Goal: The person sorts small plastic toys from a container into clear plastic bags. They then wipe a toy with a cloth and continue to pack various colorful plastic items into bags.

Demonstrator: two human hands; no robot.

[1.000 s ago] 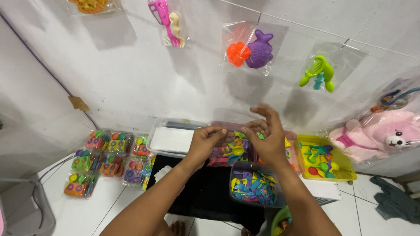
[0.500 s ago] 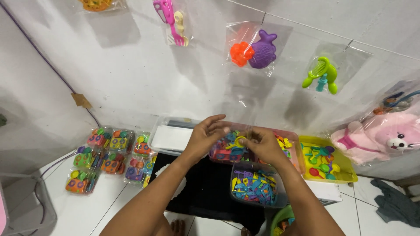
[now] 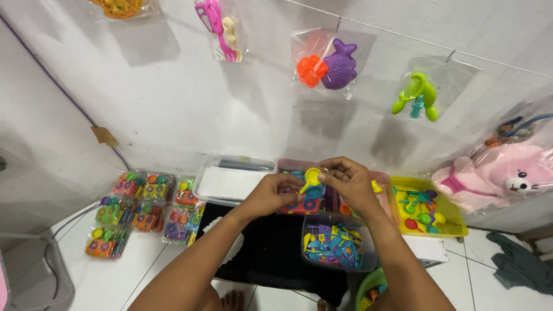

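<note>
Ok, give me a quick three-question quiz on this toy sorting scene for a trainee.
1. True or false: the yellow toy spoon is lying in the yellow tray.
2. Which container sits nearest the person, below the right hand? A) clear tub of blue utensils B) white flat box C) packed toy sets
3. What soft toy lies at the far right?

Key: 1. False, it is pinched between the left hand and the right hand. 2. A. 3. A pink teddy bear in clear wrap.
</note>
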